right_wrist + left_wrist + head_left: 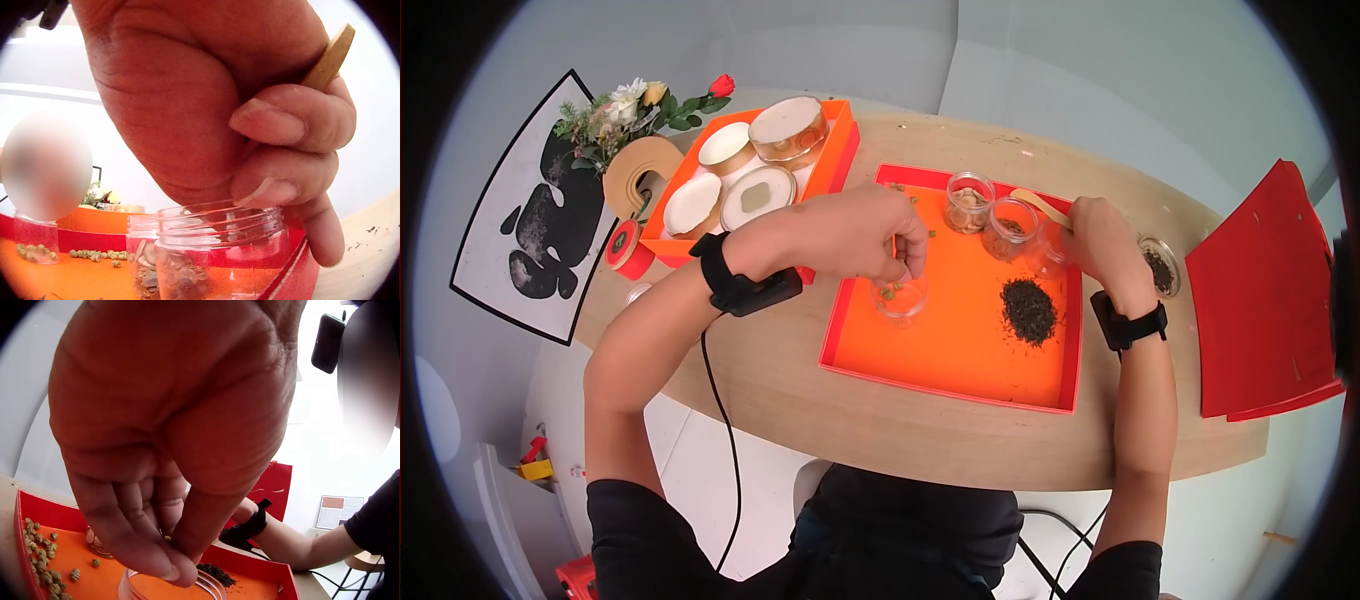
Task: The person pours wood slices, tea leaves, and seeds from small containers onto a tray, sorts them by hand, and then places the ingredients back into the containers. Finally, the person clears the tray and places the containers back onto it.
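Observation:
My left hand [862, 235] is over a clear jar [900, 308] on the orange tray, thumb and fingertips pinched together close above its mouth. A small yellowish bit shows between those fingers in the left wrist view; most of it is hidden. Round dried buds [37, 252] lie in that jar, and more dried buds [42, 565] lie along the tray's edge. My right hand [1108, 245] curls round a wooden scoop [1040, 205], whose end sticks out past the fingers. Just below its fingers stands a clear jar [1048, 262], near two jars, one with dried slices [968, 205].
Dark loose leaves [1030, 310] are heaped on the tray [940, 360]. A round dish [1160, 268] with dark bits sits to its right, before a red folder [1260, 300]. An orange box [845, 150] with round tins stands left, beside a flower vase [643, 165].

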{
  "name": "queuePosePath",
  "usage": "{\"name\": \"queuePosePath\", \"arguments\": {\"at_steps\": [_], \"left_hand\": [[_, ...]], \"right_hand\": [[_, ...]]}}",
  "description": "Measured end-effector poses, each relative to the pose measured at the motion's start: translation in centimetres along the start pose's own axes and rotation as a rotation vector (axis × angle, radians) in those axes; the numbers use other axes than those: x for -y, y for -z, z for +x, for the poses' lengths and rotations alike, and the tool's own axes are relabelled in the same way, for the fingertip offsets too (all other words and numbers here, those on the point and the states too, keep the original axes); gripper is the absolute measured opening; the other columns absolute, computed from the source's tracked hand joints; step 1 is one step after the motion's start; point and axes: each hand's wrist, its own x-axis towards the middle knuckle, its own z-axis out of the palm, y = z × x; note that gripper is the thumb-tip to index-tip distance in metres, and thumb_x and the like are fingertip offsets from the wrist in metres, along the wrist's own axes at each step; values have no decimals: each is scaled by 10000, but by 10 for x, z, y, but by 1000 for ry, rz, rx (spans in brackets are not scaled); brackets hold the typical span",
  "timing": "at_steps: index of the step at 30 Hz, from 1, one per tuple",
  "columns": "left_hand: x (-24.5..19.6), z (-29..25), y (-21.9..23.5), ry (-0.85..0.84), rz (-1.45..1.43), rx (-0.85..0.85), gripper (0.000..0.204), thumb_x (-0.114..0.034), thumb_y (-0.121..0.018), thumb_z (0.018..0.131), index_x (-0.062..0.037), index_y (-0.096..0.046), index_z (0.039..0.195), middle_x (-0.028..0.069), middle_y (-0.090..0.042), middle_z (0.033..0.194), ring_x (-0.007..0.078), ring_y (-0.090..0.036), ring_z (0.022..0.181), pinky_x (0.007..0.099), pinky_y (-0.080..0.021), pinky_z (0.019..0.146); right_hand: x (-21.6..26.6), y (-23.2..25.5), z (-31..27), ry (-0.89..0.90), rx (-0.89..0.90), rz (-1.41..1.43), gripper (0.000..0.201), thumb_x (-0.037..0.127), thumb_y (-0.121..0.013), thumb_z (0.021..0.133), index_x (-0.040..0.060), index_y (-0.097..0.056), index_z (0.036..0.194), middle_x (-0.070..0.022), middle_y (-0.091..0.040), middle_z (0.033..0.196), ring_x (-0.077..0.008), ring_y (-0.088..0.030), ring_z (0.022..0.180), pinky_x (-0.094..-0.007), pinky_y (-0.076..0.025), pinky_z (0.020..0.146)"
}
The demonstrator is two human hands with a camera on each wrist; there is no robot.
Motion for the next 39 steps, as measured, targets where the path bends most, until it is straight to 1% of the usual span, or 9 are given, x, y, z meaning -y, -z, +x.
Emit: {"name": "queuePosePath", "arguments": {"at_steps": [12, 15, 22, 25, 28, 30, 36, 37, 39], "left_hand": [[-2, 0, -3, 58, -6, -41, 131, -29, -802, 961, 27, -799, 1079, 126, -823, 951, 181, -784, 839, 339, -608, 747], [0, 5, -1, 10, 12, -102, 139, -56, -818, 960, 25, -805, 1073, 126, -829, 962, 192, -781, 815, 346, -614, 765], [-13, 2, 2, -27, 77, -9, 193, -139, -845, 957, 26, -809, 1052, 115, -827, 952, 200, -784, 825, 350, -603, 756], [-9, 2, 12, -6, 99, -79, 256, -192, -852, 960, 23, -804, 1090, 130, -825, 988, 215, -788, 860, 361, -596, 751], [9, 10, 24, -4, 188, -195, 325, -220, -852, 948, 17, -788, 1162, 149, -827, 1069, 262, -795, 920, 399, -608, 793], [14, 19, 26, 80, 305, -311, 388, -230, -852, 932, 7, -770, 1227, 158, -822, 1131, 308, -790, 1017, 430, -614, 873], [24, 33, 19, 117, 323, -511, 408, -288, -841, 944, -21, -768, 1243, 147, -802, 1138, 339, -756, 1091, 454, -603, 955], [25, 33, 18, 101, 308, -515, 408, -288, -841, 944, -21, -768, 1243, 147, -802, 1138, 339, -756, 1091, 454, -603, 955], [29, 28, 17, 134, 286, -524, 436, -314, -836, 955, -39, -753, 1283, 151, -791, 1180, 340, -752, 1107, 462, -600, 969]], "right_hand": [[-1, -3, -2, 15, -31, -4, 181, 100, -684, 960, -67, -754, 942, -303, -763, 944, -493, -760, 921, -551, -631, 829], [-3, -5, 0, 28, -23, -5, 184, 101, -682, 962, -69, -751, 938, -301, -763, 939, -493, -760, 916, -551, -631, 826], [-4, -5, 0, 31, -33, -1, 184, 102, -688, 954, -68, -757, 950, -304, -765, 951, -496, -762, 927, -556, -631, 826], [-5, -6, 2, 41, -47, 17, 191, 102, -684, 944, -73, -761, 938, -315, -759, 945, -505, -756, 930, -560, -628, 828], [-5, 3, 6, 19, 60, 11, 216, 119, -695, 932, -86, -763, 933, -338, -752, 953, -506, -752, 947, -559, -623, 827], [-7, 8, 6, -37, 143, 58, 238, 146, -720, 916, -84, -772, 945, -342, -753, 978, -502, -753, 959, -564, -613, 847], [1, 49, -20, -23, -31, 193, 309, 216, -771, 928, -49, -810, 1083, -304, -755, 909, -485, -757, 910, -549, -602, 851], [8, 62, -23, -82, 48, 158, 360, 282, -788, 974, -46, -808, 1120, -294, -742, 858, -466, -754, 868, -523, -594, 799], [15, 64, -26, -73, 22, 143, 383, 311, -786, 995, -48, -803, 1125, -291, -740, 856, -464, -750, 853, -517, -588, 782]]}}
